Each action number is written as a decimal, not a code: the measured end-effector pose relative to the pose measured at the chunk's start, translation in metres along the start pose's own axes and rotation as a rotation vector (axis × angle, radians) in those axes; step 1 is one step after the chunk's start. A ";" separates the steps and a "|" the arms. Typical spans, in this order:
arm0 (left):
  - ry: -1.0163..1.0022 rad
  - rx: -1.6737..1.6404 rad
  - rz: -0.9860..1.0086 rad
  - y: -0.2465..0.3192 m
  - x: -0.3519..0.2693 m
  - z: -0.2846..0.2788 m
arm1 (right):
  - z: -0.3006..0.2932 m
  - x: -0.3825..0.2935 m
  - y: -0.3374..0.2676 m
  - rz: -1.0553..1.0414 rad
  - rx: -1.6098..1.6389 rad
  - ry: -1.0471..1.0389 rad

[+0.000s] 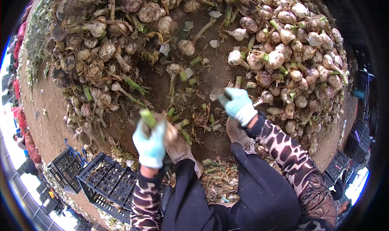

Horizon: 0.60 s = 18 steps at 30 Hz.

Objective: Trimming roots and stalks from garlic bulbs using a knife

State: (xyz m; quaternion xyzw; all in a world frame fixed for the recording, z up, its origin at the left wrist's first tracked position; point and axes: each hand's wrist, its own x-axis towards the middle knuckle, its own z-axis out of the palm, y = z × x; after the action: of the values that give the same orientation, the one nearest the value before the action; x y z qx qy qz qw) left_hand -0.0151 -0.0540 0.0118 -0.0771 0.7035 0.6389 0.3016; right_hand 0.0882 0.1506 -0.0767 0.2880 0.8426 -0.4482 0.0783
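My left hand (pixel 151 142), in a pale blue glove, is closed around a garlic bulb with a thick green stalk (pixel 148 117); the bulb is blurred at the hand's right side. My right hand (pixel 238 104), in a matching glove, is raised near the right-hand garlic heap, its fingers blurred, and whether it holds anything is unclear. Untrimmed garlic with long stalks (pixel 106 51) lies piled on the left. Garlic bulbs with short stems (pixel 284 60) form the pile on the right. Between them a bulb with its stalk (pixel 186 47) lies on the soil.
Cut stalk pieces and dry leaves (pixel 209 118) litter the soil between my shoes. Black plastic crates (pixel 114 182) stand at lower left, with blue cord (pixel 76 153) on one. More crates (pixel 337 164) are at the right edge. Other people are small in the far left background.
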 end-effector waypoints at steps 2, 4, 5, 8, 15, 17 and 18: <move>-0.071 0.108 0.101 0.010 0.012 0.008 | -0.002 0.000 -0.007 0.114 0.390 0.088; -0.388 -0.135 0.162 0.032 0.014 0.038 | -0.010 0.001 -0.005 0.179 0.449 0.028; -0.604 -0.190 0.179 0.039 0.024 0.051 | -0.011 0.001 0.000 0.181 0.431 0.016; -0.061 0.702 0.187 0.010 0.085 0.054 | -0.018 0.009 -0.019 0.217 0.505 0.023; -0.049 1.223 0.054 -0.029 0.138 0.061 | -0.028 0.012 -0.018 0.007 0.295 0.023; -0.233 0.633 0.142 -0.037 0.122 0.047 | -0.025 0.013 -0.015 -0.104 0.249 0.091; -0.298 0.384 0.105 -0.041 0.109 0.047 | -0.025 0.012 -0.013 -0.210 0.106 0.131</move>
State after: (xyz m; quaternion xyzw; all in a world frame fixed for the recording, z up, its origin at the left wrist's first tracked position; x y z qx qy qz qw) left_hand -0.0677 0.0136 -0.0799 0.1131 0.7629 0.5125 0.3775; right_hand 0.0737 0.1701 -0.0571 0.2308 0.8467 -0.4778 -0.0396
